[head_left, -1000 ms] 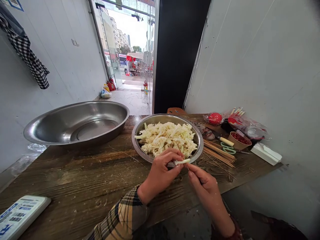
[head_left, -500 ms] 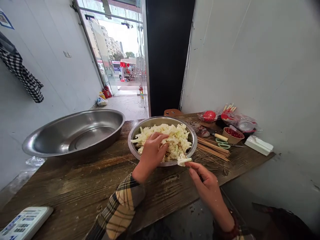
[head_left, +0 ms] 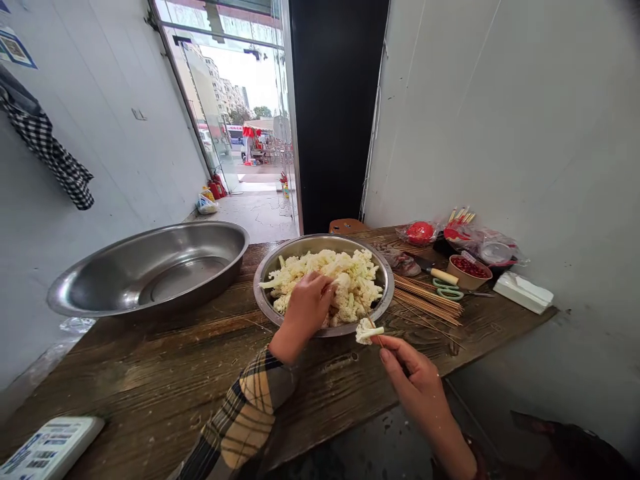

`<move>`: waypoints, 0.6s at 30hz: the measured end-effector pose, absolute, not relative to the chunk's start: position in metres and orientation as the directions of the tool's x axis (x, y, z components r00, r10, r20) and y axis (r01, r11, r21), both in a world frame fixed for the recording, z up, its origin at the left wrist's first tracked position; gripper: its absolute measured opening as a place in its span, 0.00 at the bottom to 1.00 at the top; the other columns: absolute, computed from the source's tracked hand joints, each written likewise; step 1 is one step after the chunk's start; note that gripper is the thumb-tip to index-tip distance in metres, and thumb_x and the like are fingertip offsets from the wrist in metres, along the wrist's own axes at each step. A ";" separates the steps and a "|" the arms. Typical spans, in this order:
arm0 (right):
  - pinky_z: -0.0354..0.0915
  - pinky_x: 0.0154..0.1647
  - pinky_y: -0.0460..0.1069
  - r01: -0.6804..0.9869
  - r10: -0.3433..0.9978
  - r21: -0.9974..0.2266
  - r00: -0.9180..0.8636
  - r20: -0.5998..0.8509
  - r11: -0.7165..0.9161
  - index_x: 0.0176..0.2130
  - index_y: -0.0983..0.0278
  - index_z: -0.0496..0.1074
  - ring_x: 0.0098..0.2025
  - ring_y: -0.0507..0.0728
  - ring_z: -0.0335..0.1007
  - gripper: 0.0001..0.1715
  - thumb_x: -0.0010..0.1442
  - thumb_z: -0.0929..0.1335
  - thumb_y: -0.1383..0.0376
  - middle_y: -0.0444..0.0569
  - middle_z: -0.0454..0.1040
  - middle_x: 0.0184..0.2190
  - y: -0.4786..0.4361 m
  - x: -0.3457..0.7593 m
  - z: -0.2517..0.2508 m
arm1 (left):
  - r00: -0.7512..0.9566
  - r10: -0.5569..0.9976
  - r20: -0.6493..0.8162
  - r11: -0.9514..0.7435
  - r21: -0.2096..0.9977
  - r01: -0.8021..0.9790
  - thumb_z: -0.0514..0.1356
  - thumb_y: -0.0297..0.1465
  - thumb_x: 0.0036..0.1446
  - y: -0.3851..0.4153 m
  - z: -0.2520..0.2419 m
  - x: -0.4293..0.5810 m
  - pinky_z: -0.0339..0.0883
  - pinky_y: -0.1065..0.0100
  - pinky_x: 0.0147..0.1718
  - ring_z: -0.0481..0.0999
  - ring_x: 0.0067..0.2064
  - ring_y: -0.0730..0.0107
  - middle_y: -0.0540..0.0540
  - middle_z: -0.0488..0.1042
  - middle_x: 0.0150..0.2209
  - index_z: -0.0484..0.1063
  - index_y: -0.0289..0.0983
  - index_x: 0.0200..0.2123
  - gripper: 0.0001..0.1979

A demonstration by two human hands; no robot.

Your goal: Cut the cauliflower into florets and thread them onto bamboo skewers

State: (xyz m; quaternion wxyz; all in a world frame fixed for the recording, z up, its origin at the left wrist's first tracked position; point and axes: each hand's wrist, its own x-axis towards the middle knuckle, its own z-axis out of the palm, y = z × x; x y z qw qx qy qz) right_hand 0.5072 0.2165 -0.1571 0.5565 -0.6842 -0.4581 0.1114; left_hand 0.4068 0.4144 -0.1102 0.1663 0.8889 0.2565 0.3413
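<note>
A steel bowl (head_left: 380,275) heaped with white cauliflower pieces (head_left: 353,277) stands at the middle of the wooden table (head_left: 150,367). My left hand (head_left: 307,308) rests in the bowl, fingers curled on a cauliflower piece in the heap. My right hand (head_left: 413,373) hovers just in front of the bowl's near rim and pinches a thin bamboo skewer (head_left: 374,325) that carries one cauliflower piece (head_left: 367,331) at its upper end.
A large steel basin (head_left: 150,267) sits at the left. Right of the bowl lie a bundle of skewers (head_left: 430,299), green scissors (head_left: 447,289), a knife, a cup of red bits (head_left: 469,268), plastic bags and a white box (head_left: 523,292). A white device (head_left: 47,450) lies near left.
My left hand let go of the piece on the skewer and reached forward into the bowl, closing on the heap. My right hand kept the skewer with the piece on it.
</note>
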 end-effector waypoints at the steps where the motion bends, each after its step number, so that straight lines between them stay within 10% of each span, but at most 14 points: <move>1: 0.70 0.44 0.48 0.508 0.759 -0.860 0.542 0.360 0.045 0.44 0.62 0.76 0.43 0.57 0.75 0.17 0.63 0.63 0.59 0.51 0.78 0.44 0.217 0.506 -0.156 | 0.599 0.624 0.503 -0.751 0.597 0.281 0.54 0.33 0.58 0.414 -0.110 0.403 0.62 0.65 0.37 0.70 0.36 0.66 0.46 0.72 0.31 0.74 0.36 0.34 0.10; 4: 0.71 0.43 0.48 0.541 0.780 -0.838 0.492 0.388 0.075 0.45 0.61 0.76 0.43 0.57 0.76 0.16 0.63 0.63 0.59 0.51 0.78 0.43 0.220 0.499 -0.154 | 0.544 0.776 0.318 -0.387 0.922 0.013 0.58 0.38 0.55 0.410 -0.108 0.390 0.62 0.70 0.30 0.68 0.29 0.72 0.48 0.73 0.28 0.73 0.34 0.34 0.12; 8: 0.71 0.44 0.49 0.608 0.817 -0.781 0.373 0.439 0.142 0.46 0.60 0.75 0.43 0.57 0.76 0.16 0.62 0.63 0.61 0.50 0.78 0.43 0.229 0.491 -0.155 | 0.579 0.807 0.119 0.042 0.965 -0.257 0.65 0.37 0.48 0.401 -0.107 0.376 0.60 0.75 0.25 0.67 0.25 0.78 0.50 0.73 0.25 0.70 0.34 0.33 0.14; 18: 0.72 0.46 0.52 0.661 0.784 -0.745 0.414 0.462 0.090 0.46 0.61 0.76 0.45 0.59 0.76 0.16 0.61 0.64 0.61 0.51 0.78 0.44 0.237 0.494 -0.154 | 0.702 0.710 0.051 0.185 0.949 -0.256 0.63 0.36 0.51 0.391 -0.105 0.372 0.54 0.77 0.20 0.63 0.22 0.82 0.48 0.72 0.24 0.71 0.31 0.24 0.13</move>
